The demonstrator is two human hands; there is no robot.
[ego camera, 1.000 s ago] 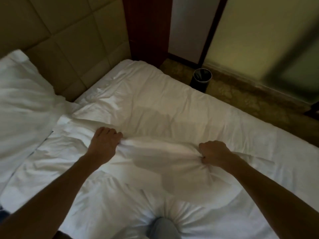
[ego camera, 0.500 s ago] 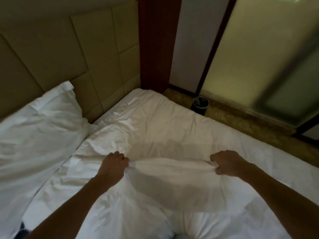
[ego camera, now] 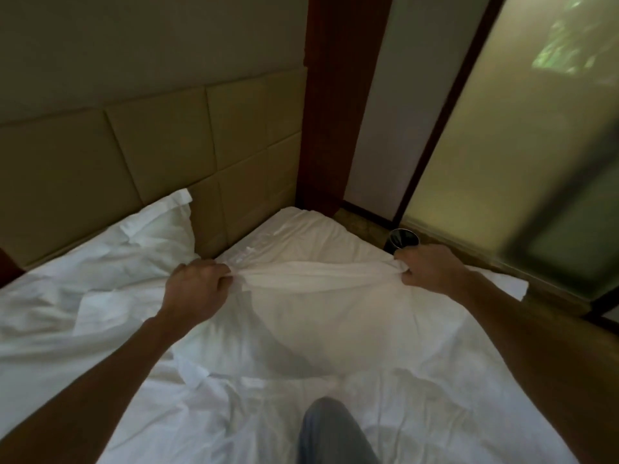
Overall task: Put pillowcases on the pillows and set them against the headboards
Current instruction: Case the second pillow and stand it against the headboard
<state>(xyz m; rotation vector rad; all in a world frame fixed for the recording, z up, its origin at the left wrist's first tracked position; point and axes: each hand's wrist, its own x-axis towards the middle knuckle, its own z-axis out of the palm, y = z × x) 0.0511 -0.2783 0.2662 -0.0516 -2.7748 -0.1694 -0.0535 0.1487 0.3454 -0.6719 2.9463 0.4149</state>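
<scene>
A white pillow in its pillowcase [ego camera: 311,323] hangs in front of me above the bed [ego camera: 301,229]. My left hand [ego camera: 196,289] grips its upper left corner and my right hand [ego camera: 432,267] grips its upper right corner, with the top edge stretched taut between them. A second white pillow [ego camera: 100,269] lies at the left, its top corner leaning on the padded beige headboard [ego camera: 160,155]. My knee in grey trousers [ego camera: 331,433] rests on the bed below the held pillow.
A dark wooden post [ego camera: 335,112] stands at the bed's far corner. A black bin [ego camera: 403,239] sits on the floor beside the bed, partly behind my right hand. A frosted glass panel [ego camera: 519,145] runs along the right.
Both hands have lifted the pillow up off the bed and moved it toward the headboard. My view has tilted up, showing more wall and headboard.
</scene>
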